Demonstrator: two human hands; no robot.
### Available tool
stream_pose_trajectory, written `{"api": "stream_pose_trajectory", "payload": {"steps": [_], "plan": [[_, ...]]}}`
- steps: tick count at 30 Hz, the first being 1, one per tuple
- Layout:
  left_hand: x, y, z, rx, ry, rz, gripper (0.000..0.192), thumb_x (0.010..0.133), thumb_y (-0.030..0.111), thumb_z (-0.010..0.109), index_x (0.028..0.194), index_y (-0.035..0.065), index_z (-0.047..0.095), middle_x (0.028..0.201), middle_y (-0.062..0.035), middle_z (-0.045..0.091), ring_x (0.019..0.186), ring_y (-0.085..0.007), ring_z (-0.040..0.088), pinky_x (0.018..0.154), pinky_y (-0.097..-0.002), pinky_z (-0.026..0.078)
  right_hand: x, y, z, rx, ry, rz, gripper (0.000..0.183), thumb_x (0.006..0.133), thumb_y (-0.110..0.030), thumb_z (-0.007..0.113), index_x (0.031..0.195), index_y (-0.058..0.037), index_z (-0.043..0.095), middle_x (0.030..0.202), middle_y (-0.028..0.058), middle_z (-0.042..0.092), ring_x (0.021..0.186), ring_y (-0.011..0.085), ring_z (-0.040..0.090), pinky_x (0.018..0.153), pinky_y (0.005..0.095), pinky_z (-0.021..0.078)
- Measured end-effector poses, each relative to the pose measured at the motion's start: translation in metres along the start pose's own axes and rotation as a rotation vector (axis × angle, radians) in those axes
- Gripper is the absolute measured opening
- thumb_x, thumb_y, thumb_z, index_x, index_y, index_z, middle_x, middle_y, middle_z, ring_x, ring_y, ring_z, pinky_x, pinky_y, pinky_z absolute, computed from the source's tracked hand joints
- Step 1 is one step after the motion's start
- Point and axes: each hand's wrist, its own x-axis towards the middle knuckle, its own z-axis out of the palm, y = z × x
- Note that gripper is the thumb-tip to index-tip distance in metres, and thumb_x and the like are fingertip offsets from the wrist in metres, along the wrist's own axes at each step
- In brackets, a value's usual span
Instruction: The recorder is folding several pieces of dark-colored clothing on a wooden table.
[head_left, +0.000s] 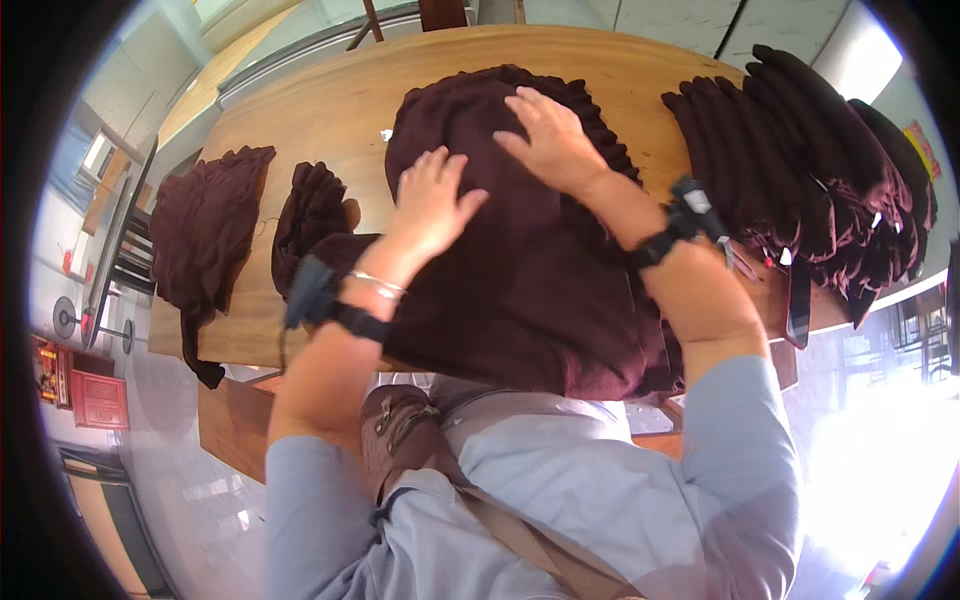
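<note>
A dark maroon cloth garment (517, 285) lies spread over the wooden table (315, 112) in front of me, its gathered edge running along the top and right and its near part hanging over the table's front edge. My left hand (431, 199) is over the garment's left part, palm down, fingers apart. Higher and to the right, my right hand (551, 139) is over the upper part of the cloth, fingers spread. Neither hand grips anything; whether the palms press on the cloth I cannot tell. A band with a device sits on each wrist.
Several folded maroon pieces (780, 165) are stacked at the right, beside a dark flat object (799, 304) at the table's edge and small scissors-like metal tool (739, 261). A bunched piece (307, 217) and a gathered maroon cloth (210, 225) lie at the left.
</note>
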Motion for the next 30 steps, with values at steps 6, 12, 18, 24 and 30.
{"api": "stream_pose_trajectory", "payload": {"steps": [6, 12, 18, 24, 30], "plan": [[-0.053, 0.001, 0.011, 0.106, -0.267, -0.193, 0.069, 0.091, 0.049, 0.054, 0.146, 0.0115, 0.033, 0.152, -0.0219, 0.026, 0.140, -0.0450, 0.020, 0.111, -0.0580, 0.019, -0.029, 0.065, 0.020, -0.367, -0.306, 0.170, 0.072, 0.094, -0.055, 0.042, 0.143, -0.0030, 0.036, 0.153, 0.0125, 0.027, 0.141, 0.0347, 0.022, 0.114, 0.0475, 0.0195], [-0.073, 0.014, -0.009, 0.062, -0.336, -0.155, 0.071, 0.091, 0.047, 0.055, 0.147, 0.0104, 0.030, 0.153, -0.0230, 0.022, 0.139, -0.0496, 0.017, 0.111, -0.0593, 0.018, -0.065, 0.042, -0.002, -0.403, -0.395, 0.187, 0.075, 0.094, -0.055, 0.041, 0.145, -0.0012, 0.031, 0.154, 0.0141, 0.025, 0.142, 0.0364, 0.020, 0.116, 0.0482, 0.0161], [-0.007, 0.014, -0.055, -0.163, -0.738, -0.118, 0.052, 0.088, 0.038, 0.062, 0.123, 0.0004, 0.055, 0.130, -0.0214, 0.053, 0.120, -0.0388, 0.051, 0.098, -0.0438, 0.044, -0.012, 0.045, -0.039, -0.013, -0.467, 0.264, 0.036, 0.087, -0.033, 0.059, 0.109, -0.0050, 0.065, 0.120, 0.0180, 0.060, 0.111, 0.0330, 0.057, 0.094, 0.0428, 0.0450], [0.074, 0.020, 0.014, -0.727, -0.178, -0.240, 0.027, 0.091, 0.021, 0.064, 0.108, 0.0002, 0.063, 0.098, -0.0078, 0.068, 0.086, -0.0131, 0.063, 0.078, -0.0267, 0.050, 0.037, 0.117, 0.012, 0.007, -0.168, 0.446, 0.031, 0.076, -0.031, 0.067, 0.095, -0.0068, 0.068, 0.099, 0.0162, 0.068, 0.097, 0.0339, 0.063, 0.082, 0.0419, 0.0504], [0.070, 0.014, 0.063, -1.142, -0.056, -0.398, 0.018, 0.095, 0.013, 0.057, 0.109, 0.0032, 0.063, 0.098, -0.0057, 0.066, 0.087, -0.0123, 0.063, 0.078, -0.0248, 0.050, 0.044, 0.102, 0.036, -0.059, -0.086, 0.453, 0.023, 0.071, -0.024, 0.067, 0.089, -0.0095, 0.067, 0.091, 0.0136, 0.068, 0.090, 0.0324, 0.064, 0.078, 0.0439, 0.0503]]}}
